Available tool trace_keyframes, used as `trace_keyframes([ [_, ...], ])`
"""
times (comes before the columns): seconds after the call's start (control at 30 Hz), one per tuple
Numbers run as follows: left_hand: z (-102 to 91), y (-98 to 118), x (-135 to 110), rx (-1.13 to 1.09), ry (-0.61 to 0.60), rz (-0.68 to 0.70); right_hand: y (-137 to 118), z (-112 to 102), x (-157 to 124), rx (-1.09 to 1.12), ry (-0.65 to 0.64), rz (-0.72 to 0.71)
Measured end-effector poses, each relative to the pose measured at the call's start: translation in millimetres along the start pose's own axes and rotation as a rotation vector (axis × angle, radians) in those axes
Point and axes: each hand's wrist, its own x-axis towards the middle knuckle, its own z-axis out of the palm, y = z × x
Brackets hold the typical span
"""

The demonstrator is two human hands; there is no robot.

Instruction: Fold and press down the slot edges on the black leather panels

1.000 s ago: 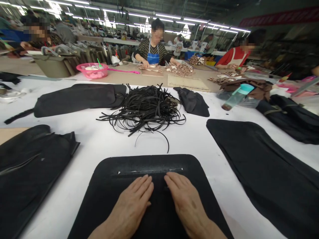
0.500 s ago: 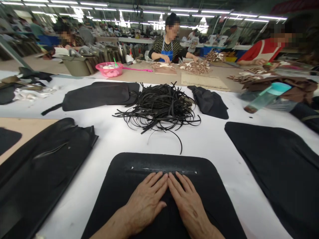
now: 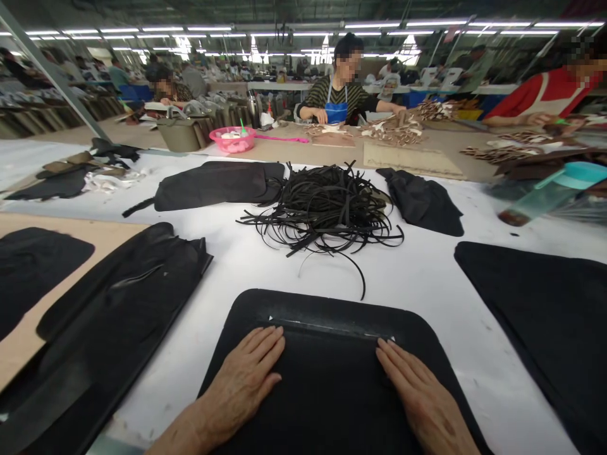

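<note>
A black panel with rounded corners lies flat on the white tabletop in front of me. Near its far edge runs a straight slit-like line with a small white triangle at either end. My left hand rests flat on the panel, fingertips just below the line's left end. My right hand lies flat toward the other side, fingertips close to the right triangle. Both hands have their fingers stretched out and hold nothing. Beyond the panel sits a tangled heap of thin black strips.
Black pieces with a slit lie to the left, another black panel to the right. Folded black material and a teal-lidded bottle are farther back. Across the table, a person in a blue apron handles brown pieces near a pink basin.
My hands have slid apart, from side by side at the line's middle to its two ends. The view has shifted, so everything appears farther right.
</note>
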Motion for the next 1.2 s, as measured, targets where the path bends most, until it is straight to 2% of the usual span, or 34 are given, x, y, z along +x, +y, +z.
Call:
trace_keyframes([
  [0.1,-1.3,3.4,1.4,-0.008,0.05,-0.04,1.0,5.5,-2.6,0.005,0.003,-0.012],
  [0.2,-1.5,7.6,4.9,-0.014,0.121,-0.069,-0.7,5.5,-3.6,0.064,-0.015,0.035],
  [0.3,-0.7,9.7,5.3,0.001,0.221,-0.097,-7.3,-5.0,1.0,0.139,-0.022,0.149],
  [0.37,-1.3,10.9,5.2,0.048,0.285,-0.116,-15.1,-16.0,9.1,0.128,0.035,0.199],
  [0.5,-8.8,17.2,9.4,0.086,0.366,-0.123,-33.0,-33.3,31.9,0.045,0.128,0.203],
  [0.53,-12.3,20.7,11.6,0.02,0.387,-0.124,-36.9,-35.3,37.0,0.048,0.135,0.206],
  [0.6,-21.2,31.0,17.4,-0.251,0.376,-0.145,-43.9,-36.8,44.6,0.067,0.15,0.201],
  [0.73,-37.2,59.3,35.4,-0.946,0.044,-0.359,-56.8,-34.3,52.4,0.093,0.151,0.133],
  [0.77,-38.5,65.5,40.4,-1.028,0.035,-0.394,-60.2,-33.5,54.1,0.112,0.142,0.119],
  [0.8,-38.4,70.6,45.1,-1.055,0.064,-0.377,-63.6,-33.0,55.9,0.149,0.124,0.112],
  [0.87,-34.5,76.6,52.0,-0.987,0.188,-0.218,-69.7,-33.4,60.4,0.288,0.047,0.122],
  [0.97,-26.4,77.3,54.8,-0.818,0.293,-0.002,-75.7,-38.1,67.6,0.582,-0.191,0.191],
  [1.03,-24.0,74.9,52.6,-0.783,0.307,0.021,-76.8,-43.0,71.2,0.76,-0.342,0.235],
  [1.1,-25.2,71.3,48.8,-0.82,0.267,0.008,-75.5,-48.7,73.3,0.921,-0.444,0.278],
  [1.2,-30.2,61.0,41.5,-0.937,0.13,-0.155,-69.1,-57.6,73.8,1.118,-0.507,0.459],
])
